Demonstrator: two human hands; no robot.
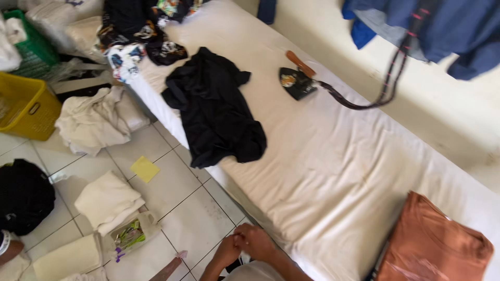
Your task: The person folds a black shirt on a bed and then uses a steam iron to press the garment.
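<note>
Your left hand [227, 252] and right hand [256, 241] are pressed together at the bottom edge of view, fingers curled in; you cannot tell whether they hold anything. They hover over the glossy tiled floor [182, 208], beside the padded white table [323, 171]. On its soft cloth lie a crumpled black shirt [213, 109], a dark iron [296, 82] with a wooden handle, and a folded rust-brown shirt [435, 247].

small see-through plastic packet [128, 237] on the floor tiles near the folded white cloths, soft and crinkly, with green and purple bits inside, flat yellow square of paper [145, 169] like a sticky note on the tiles beside the bed
</note>
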